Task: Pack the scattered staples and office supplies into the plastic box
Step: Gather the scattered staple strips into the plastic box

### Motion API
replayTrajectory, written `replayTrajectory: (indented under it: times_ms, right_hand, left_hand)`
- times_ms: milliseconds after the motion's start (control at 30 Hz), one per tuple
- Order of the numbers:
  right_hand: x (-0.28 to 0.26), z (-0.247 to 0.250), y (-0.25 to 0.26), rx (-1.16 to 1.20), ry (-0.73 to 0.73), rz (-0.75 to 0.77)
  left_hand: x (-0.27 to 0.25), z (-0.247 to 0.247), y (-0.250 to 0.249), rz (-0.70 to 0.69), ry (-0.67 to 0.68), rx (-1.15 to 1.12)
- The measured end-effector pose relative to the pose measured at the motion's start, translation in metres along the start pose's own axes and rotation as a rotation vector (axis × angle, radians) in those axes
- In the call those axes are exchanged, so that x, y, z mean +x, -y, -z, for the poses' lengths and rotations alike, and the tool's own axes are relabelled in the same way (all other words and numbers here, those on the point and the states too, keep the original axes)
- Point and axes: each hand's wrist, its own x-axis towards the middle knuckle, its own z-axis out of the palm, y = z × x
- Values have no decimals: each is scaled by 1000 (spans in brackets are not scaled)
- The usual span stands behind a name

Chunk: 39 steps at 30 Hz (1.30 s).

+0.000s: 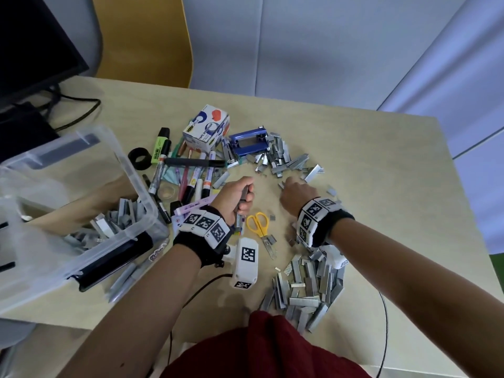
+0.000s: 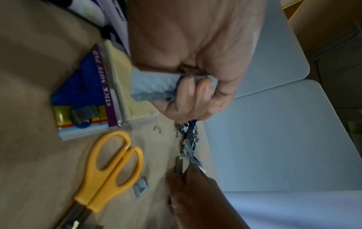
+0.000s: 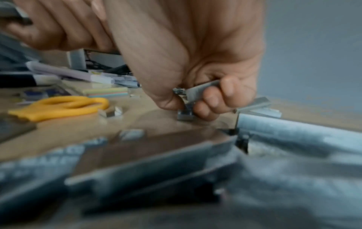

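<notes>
Staples, grey metal strips in a loose heap point(image 1: 308, 290), lie nearest on the pale wooden table point(image 1: 381, 170). Yellow-handled steel scissors point(image 1: 260, 227) sit flat between the wrists. The left hand point(image 1: 234, 197) is fisted round a thick grey block of staple strips point(image 2: 154, 88). The right hand point(image 1: 296, 195) pinches short strips point(image 3: 203, 89) at the tabletop, fingers curled. Left, the clear plastic box point(image 1: 136, 230) already holds staples. Further back, another pile point(image 1: 278, 156) beside a blue hole punch point(image 1: 246, 141).

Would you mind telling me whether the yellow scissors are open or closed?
Closed. The yellow scissors lie flat on the table, handle loops side by side and blades together in one line.
</notes>
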Motion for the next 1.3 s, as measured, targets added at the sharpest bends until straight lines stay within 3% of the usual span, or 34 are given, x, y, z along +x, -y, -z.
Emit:
replayTrajectory:
  times_ms: [133,233,300,433,600,767,900,1000,1167,1300]
  right_hand:
    - [2,2,-4,17,91,16]
    - [-1,9,-7,170,146,14]
    - [-7,17,-4,343,194,33]
    - [-29,43,14,958,356,11]
    - [-55,75,55,1276,511,169]
    - [-66,97,110,1186,522,353]
    - [-72,99,148,1111,537,423]
    - [-77,96,169,1008,520,444]
    - [-79,87,195,736,465,497]
    - [-80,83,212,587,445,538]
  left_hand:
    - [-2,-4,-1,13,-9,24]
    - [-7,-6,-5,1,-8,52]
    - [-14,-6,-11,-28,0,68]
    - [-35,1,-31,-96,41,89]
    - [-78,23,-73,-177,73,105]
    - [-128,67,-112,-293,-89,446]
    - [-147,111,-122,-178,-269,995]
    - [-148,147,-116,-53,-234,1259]
    - [-141,173,-96,130,-89,1143]
    - [-141,171,-101,163,-51,1146]
